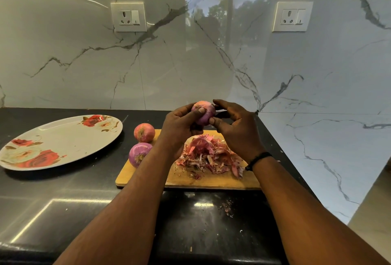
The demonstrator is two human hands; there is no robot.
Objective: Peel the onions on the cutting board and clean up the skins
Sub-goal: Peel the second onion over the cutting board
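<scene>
1. Above the cutting board (146,177): left hand (179,127) and right hand (237,129) hold one onion (204,112), fingers curled round it
2. Skins (209,157) heaped on board, right half
3. Two onions (144,132) (139,154) at board's left edge
4. Floral plate (61,144) on bench, far left

Pink-purple round onion (203,113) is showing orange on top; the oval plate (63,144) is wearing red and cream roses; papery skins (209,157) are glowing reddish-pink on the tan wooden board (148,177).
</scene>
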